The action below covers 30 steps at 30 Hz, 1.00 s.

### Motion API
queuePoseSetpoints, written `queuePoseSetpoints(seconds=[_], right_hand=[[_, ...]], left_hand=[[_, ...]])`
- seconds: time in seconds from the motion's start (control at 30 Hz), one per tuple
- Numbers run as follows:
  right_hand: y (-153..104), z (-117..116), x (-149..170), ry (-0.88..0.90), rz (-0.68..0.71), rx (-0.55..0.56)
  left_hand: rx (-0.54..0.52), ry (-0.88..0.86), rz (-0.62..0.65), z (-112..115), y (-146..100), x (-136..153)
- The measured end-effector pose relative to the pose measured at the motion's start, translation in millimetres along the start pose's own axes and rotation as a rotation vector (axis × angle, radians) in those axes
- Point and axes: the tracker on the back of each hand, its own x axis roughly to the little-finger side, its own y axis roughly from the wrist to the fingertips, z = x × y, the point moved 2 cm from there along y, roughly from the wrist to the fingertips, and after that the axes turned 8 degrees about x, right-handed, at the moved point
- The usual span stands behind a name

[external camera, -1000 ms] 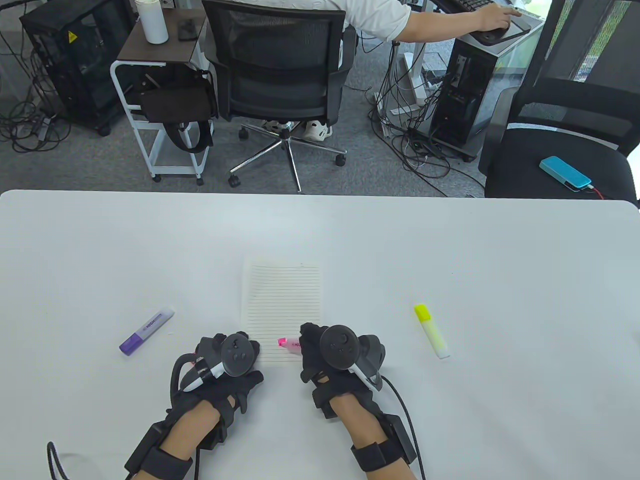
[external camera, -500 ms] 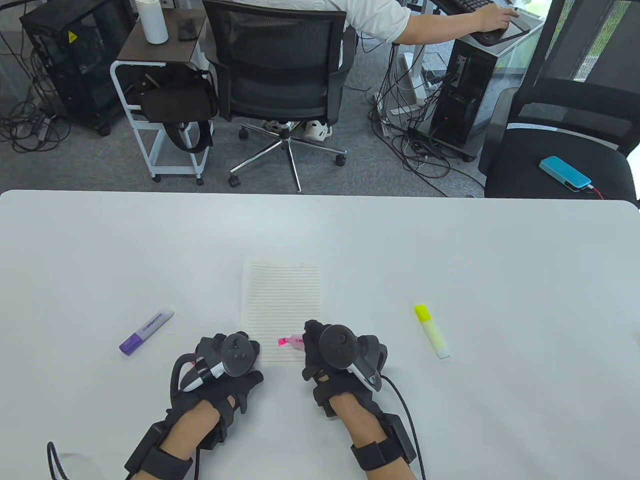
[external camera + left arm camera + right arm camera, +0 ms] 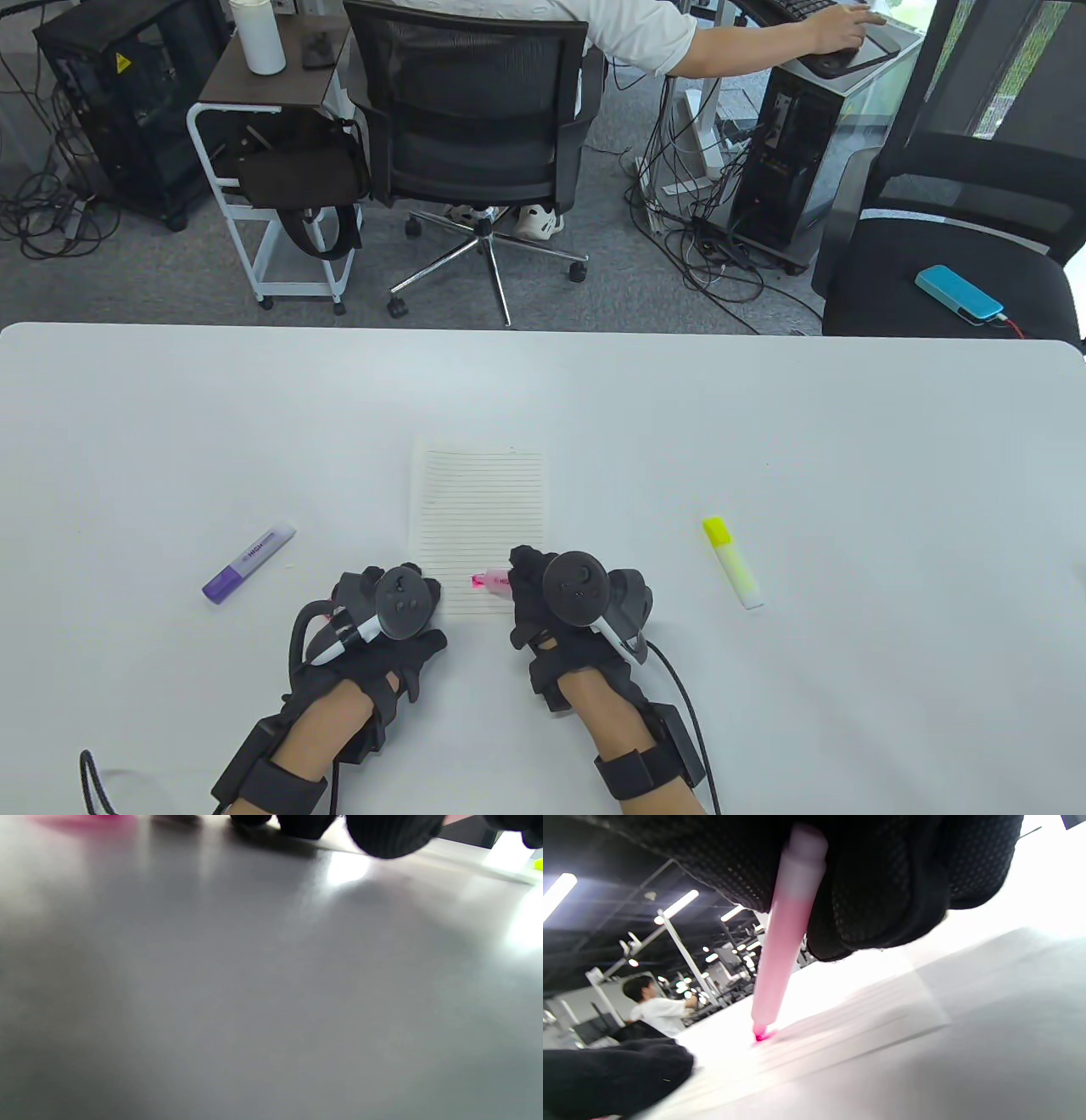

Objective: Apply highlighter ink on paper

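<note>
White worktop (image 3: 764, 407): right hand (image 3: 567, 603) clamped on pink highlighter (image 3: 492, 582), tip left on lined paper (image 3: 479, 501); left hand (image 3: 386, 615) presses paper, fingers relaxed.

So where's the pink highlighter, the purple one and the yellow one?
pink highlighter (image 3: 780, 955): right wrist view, on the middle of its barrel, below the gloved fingers.
purple highlighter (image 3: 249, 563): table view, on the middle of its body.
yellow highlighter (image 3: 734, 564): table view, on the pale barrel below the cap.

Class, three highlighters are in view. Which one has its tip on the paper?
The pink highlighter, gripped by the right hand. The purple highlighter and yellow highlighter lie capped on the table, untouched.
</note>
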Motion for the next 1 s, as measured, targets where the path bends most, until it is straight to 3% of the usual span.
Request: queuePoseSetpoints(seconds=[0.4,0.6,0.77,0.87,1.0], right_hand=[[-2,16,10,0.22,-0.049,0.117],[-3,18,14,0.287,-0.065,0.126],[-4,22,14,0.323,-0.055,0.142],[-4,22,15,0.332,-0.057,0.14],[-5,22,14,0.332,-0.056,0.127]], left_hand=[[-0.019,-0.021,0.031,-4,-3,3],[-0.176,-0.074,0.031,-27,-19,14],[-0.307,-0.178,-0.096,-49,-36,48],[-0.299,-0.231,-0.186,-52,-39,70],[-0.259,-0.207,-0.255,-52,-36,79]])
